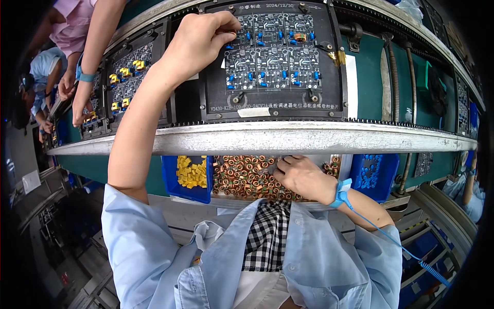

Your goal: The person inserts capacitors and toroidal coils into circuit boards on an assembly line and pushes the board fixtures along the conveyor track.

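Pinching over the upper-left circuit board [246, 38], the left hand [198, 44] I follow from afar has thumb and forefinger drawn together on what looks like a coil, of which only a coppery sliver shows. My view of the right hand [303, 177] has its fingers curled down among the loose coils [242, 175] in the tray below the metal rail [288, 136]; whether they grip one I cannot tell. One coil [300, 37] sits on the upper-right board. I judge the main risk to be bent leads: if they miss their holes, the pinched coil could tilt or seat badly. A careless knuckle might nudge the blue components [248, 35] beside it, and a tangled pick from the heap could bring up two coils at once. The coiled blue cord [401, 247] on the wrist strap [340, 193] might snag if the right arm reaches far. As for writing, white lettering [272, 108] runs along the lower edge of the black carrier [278, 99], with a shorter line and an arrow along its top; the boards' own print is too small for me.
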The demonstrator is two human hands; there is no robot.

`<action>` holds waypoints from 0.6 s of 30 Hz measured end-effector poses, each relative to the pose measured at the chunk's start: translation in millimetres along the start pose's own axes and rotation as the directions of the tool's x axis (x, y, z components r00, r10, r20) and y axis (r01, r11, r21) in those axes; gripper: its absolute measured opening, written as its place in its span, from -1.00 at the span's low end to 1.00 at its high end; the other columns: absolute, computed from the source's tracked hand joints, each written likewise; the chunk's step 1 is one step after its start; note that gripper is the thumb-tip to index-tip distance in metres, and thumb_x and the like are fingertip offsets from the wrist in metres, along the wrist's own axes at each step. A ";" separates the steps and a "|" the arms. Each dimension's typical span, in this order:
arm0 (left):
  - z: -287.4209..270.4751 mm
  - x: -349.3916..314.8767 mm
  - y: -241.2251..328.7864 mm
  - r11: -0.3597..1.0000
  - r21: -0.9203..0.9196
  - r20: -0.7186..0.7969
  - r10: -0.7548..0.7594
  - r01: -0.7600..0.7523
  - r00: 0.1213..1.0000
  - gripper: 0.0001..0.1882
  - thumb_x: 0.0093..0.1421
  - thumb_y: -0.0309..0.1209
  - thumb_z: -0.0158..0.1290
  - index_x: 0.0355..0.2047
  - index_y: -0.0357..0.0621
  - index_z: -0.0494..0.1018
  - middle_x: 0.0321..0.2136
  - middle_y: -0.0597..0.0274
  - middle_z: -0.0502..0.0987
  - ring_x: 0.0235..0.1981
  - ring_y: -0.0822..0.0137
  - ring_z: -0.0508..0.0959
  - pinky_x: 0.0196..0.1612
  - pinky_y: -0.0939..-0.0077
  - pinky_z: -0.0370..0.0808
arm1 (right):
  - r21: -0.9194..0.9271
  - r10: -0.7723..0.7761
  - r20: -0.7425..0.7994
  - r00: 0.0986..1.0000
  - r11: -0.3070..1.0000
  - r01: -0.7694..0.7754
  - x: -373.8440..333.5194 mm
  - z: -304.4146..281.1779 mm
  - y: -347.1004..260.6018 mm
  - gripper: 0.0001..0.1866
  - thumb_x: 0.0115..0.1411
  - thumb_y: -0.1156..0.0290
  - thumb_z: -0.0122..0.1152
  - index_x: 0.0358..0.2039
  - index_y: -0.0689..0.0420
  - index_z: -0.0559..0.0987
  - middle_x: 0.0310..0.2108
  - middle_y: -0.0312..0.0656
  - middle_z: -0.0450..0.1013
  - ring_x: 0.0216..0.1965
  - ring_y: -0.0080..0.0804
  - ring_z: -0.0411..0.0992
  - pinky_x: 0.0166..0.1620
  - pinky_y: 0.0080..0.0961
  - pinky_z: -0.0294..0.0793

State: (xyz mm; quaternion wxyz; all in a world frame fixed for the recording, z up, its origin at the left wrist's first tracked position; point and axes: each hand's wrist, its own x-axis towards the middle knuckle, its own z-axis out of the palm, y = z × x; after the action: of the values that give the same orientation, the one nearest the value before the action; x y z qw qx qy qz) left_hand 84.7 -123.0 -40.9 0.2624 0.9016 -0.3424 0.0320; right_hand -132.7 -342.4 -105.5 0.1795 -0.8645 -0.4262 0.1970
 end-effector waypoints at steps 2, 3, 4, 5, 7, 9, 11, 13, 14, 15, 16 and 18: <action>3.1 -3.5 -3.1 0.994 -0.094 -0.032 -0.064 0.060 0.997 -0.85 0.01 -0.62 0.10 -0.36 -0.27 0.51 -0.54 0.22 0.56 -0.64 0.42 0.40 -0.51 0.56 0.36 | 0.001 -0.003 -0.004 1.000 1.000 0.003 0.2 1.4 0.2 -0.79 -0.01 0.48 0.07 -0.32 0.22 0.52 -0.35 -0.13 0.42 -0.36 -0.25 0.43 -0.20 -0.43 0.46; 3.6 -4.2 -3.6 0.986 -0.141 -0.046 -0.096 0.089 0.994 -0.86 0.00 -0.62 0.11 -0.36 -0.27 0.52 -0.54 0.22 0.56 -0.64 0.42 0.40 -0.52 0.56 0.36 | 0.001 -0.004 -0.007 1.000 1.000 0.004 0.3 1.9 0.3 -0.79 0.00 0.48 0.07 -0.32 0.22 0.52 -0.36 -0.13 0.42 -0.36 -0.25 0.43 -0.20 -0.43 0.46; 3.7 -3.9 -3.5 0.986 -0.141 -0.045 -0.096 0.089 0.994 -0.86 0.00 -0.62 0.11 -0.36 -0.27 0.52 -0.54 0.22 0.56 -0.64 0.42 0.40 -0.52 0.56 0.36 | 0.002 -0.003 -0.007 1.000 1.000 0.003 0.2 2.3 0.4 -0.79 0.00 0.48 0.07 -0.32 0.22 0.52 -0.36 -0.13 0.42 -0.36 -0.25 0.43 -0.20 -0.43 0.46; 3.6 -3.5 -3.1 0.989 -0.122 -0.039 -0.091 0.086 0.995 -0.86 0.00 -0.63 0.11 -0.37 -0.28 0.52 -0.55 0.22 0.56 -0.65 0.42 0.40 -0.52 0.57 0.36 | 0.002 -0.003 -0.010 1.000 1.000 0.003 0.0 2.7 0.5 -0.80 -0.01 0.48 0.07 -0.32 0.22 0.52 -0.36 -0.13 0.42 -0.37 -0.25 0.43 -0.20 -0.43 0.46; 2.9 -2.2 -1.7 0.993 -0.084 -0.028 -0.082 0.079 0.996 -0.87 0.01 -0.63 0.11 -0.38 -0.29 0.52 -0.55 0.23 0.56 -0.65 0.44 0.40 -0.52 0.57 0.36 | 0.002 -0.002 -0.016 1.000 1.000 0.002 -0.2 3.3 0.5 -0.80 -0.01 0.48 0.07 -0.32 0.22 0.53 -0.36 -0.13 0.42 -0.37 -0.25 0.43 -0.20 -0.43 0.46; 1.2 -0.1 0.5 0.995 -0.065 -0.022 -0.077 0.076 0.997 -0.87 0.01 -0.63 0.10 -0.38 -0.29 0.52 -0.56 0.24 0.56 -0.66 0.44 0.39 -0.52 0.57 0.36 | 0.002 -0.001 -0.020 1.000 1.000 0.001 -0.1 3.4 0.5 -0.80 -0.01 0.49 0.07 -0.33 0.22 0.53 -0.36 -0.13 0.42 -0.37 -0.25 0.43 -0.20 -0.43 0.46; -3.5 4.2 5.3 0.998 -0.019 0.028 -0.060 0.061 0.998 -0.87 0.01 -0.64 0.10 -0.37 -0.30 0.52 -0.56 0.25 0.56 -0.66 0.46 0.39 -0.52 0.59 0.36 | -0.004 -0.001 -0.015 1.000 1.000 0.001 0.0 2.2 0.3 -0.80 -0.01 0.49 0.08 -0.32 0.22 0.53 -0.36 -0.13 0.42 -0.37 -0.25 0.43 -0.20 -0.43 0.45; -6.2 6.8 8.1 0.999 0.025 0.079 -0.045 0.043 0.996 -0.86 0.01 -0.65 0.10 -0.36 -0.31 0.52 -0.57 0.27 0.56 -0.66 0.47 0.39 -0.52 0.61 0.36 | -0.010 -0.001 -0.011 1.000 1.000 0.001 0.0 0.9 0.2 -0.79 -0.01 0.49 0.08 -0.32 0.22 0.53 -0.36 -0.13 0.42 -0.36 -0.25 0.43 -0.20 -0.43 0.45; -6.5 6.6 8.2 0.999 0.026 0.079 -0.045 0.044 0.996 -0.86 0.01 -0.65 0.10 -0.36 -0.31 0.52 -0.57 0.27 0.56 -0.66 0.47 0.39 -0.52 0.61 0.36 | -0.009 -0.002 -0.011 1.000 1.000 0.002 0.3 0.5 0.1 -0.79 -0.01 0.49 0.08 -0.32 0.22 0.53 -0.36 -0.13 0.42 -0.36 -0.25 0.43 -0.20 -0.43 0.45; -6.6 6.5 8.0 0.998 0.016 0.084 -0.055 0.054 0.995 -0.86 0.01 -0.64 0.10 -0.36 -0.31 0.52 -0.56 0.27 0.56 -0.65 0.48 0.40 -0.52 0.61 0.36 | -0.007 -0.002 0.001 1.000 1.000 0.002 0.6 0.0 0.1 -0.79 -0.01 0.49 0.08 -0.32 0.22 0.53 -0.36 -0.13 0.42 -0.35 -0.25 0.43 -0.20 -0.44 0.45; -6.7 6.5 7.7 0.998 0.006 0.088 -0.064 0.064 0.994 -0.87 0.02 -0.64 0.10 -0.36 -0.31 0.53 -0.56 0.27 0.56 -0.65 0.48 0.40 -0.51 0.61 0.37 | -0.005 -0.002 0.013 1.000 1.000 0.002 0.9 -0.5 0.2 -0.79 -0.01 0.49 0.08 -0.31 0.22 0.53 -0.36 -0.13 0.42 -0.35 -0.25 0.43 -0.20 -0.44 0.45; -6.6 7.0 6.7 0.996 -0.014 0.098 -0.082 0.084 0.992 -0.87 0.02 -0.64 0.10 -0.37 -0.31 0.53 -0.56 0.27 0.56 -0.63 0.49 0.41 -0.50 0.62 0.38 | 0.000 -0.001 0.037 0.999 1.000 0.001 1.2 -0.7 0.4 -0.78 -0.02 0.49 0.08 -0.31 0.22 0.53 -0.36 -0.14 0.42 -0.34 -0.26 0.43 -0.19 -0.44 0.45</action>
State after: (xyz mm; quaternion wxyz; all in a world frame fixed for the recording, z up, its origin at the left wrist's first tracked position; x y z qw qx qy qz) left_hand 86.6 -128.2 -30.6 0.2549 0.9131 -0.3173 -0.0261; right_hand -131.5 -341.8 -105.3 0.1717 -0.8604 -0.4300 0.2128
